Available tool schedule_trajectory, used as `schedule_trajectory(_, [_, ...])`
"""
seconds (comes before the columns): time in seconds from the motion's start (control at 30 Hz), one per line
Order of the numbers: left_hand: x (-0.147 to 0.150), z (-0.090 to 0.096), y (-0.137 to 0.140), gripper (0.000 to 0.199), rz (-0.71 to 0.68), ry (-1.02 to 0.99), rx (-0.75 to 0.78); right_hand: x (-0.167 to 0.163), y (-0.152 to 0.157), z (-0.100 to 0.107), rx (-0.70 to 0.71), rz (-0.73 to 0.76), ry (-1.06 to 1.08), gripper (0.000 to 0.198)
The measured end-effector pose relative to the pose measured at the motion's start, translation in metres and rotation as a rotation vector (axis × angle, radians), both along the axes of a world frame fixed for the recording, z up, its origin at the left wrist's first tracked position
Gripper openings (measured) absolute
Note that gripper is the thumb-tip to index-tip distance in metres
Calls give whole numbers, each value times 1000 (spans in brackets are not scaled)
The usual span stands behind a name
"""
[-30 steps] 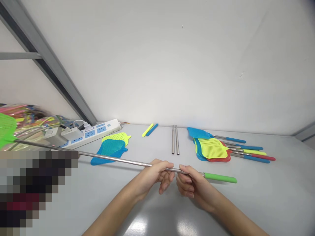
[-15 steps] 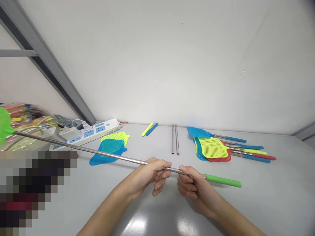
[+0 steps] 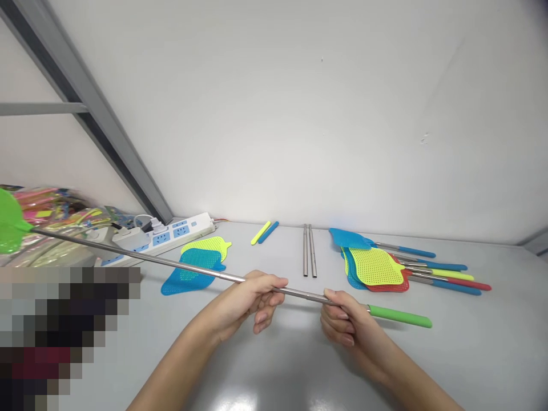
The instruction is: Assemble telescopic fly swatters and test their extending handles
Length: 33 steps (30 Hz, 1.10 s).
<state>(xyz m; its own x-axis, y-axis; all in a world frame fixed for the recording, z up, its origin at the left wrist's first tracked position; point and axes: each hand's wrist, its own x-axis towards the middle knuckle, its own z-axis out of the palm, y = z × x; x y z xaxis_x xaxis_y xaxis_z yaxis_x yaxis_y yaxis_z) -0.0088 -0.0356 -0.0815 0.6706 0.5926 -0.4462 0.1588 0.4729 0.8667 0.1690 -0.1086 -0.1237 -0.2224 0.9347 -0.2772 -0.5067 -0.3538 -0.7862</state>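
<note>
A long telescopic fly swatter (image 3: 201,272) slants across the view, its green head at the far left and its green grip on the right. My left hand (image 3: 250,302) pinches the extended metal rod near its middle, with the lower fingers loosely curled. Around the rod just before the green grip, my right hand (image 3: 345,319) is closed. Behind my hands, two separate metal rods (image 3: 305,251) lie side by side on the table. A yellow grip sleeve (image 3: 261,233) and a blue grip sleeve (image 3: 269,232) rest to their left.
Several swatters with yellow, blue and red heads (image 3: 377,268) are piled at the right. Loose blue (image 3: 192,271) and yellow swatter heads (image 3: 214,245) lie at left, by a power strip (image 3: 171,237) with plugs. Plastic-wrapped bundles (image 3: 55,217) sit beyond. A wall backs the table (image 3: 492,354).
My hands have moved apart along the rod, the left one leftward and the right one rightward. The whole view has shifted slightly.
</note>
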Motion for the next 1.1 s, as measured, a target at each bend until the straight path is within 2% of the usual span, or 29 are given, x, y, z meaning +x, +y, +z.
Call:
schedule_trajectory(0.3, [-4,1,1,36,4,-36,33,0,0,-1,-13,0,-27,38])
schedule_trajectory(0.5, [-9,-3,4,35,-2,-37,31,5,-3,-5,-23,-44,-48,38])
schedule_trajectory(0.9, [-4,-11,4,37,-22,-13,107,8,-1,-14,-70,-32,-8,38])
schedule_trajectory(1.1, [-7,-4,3,36,-19,5,72,9,-1,-11,-42,10,7,37])
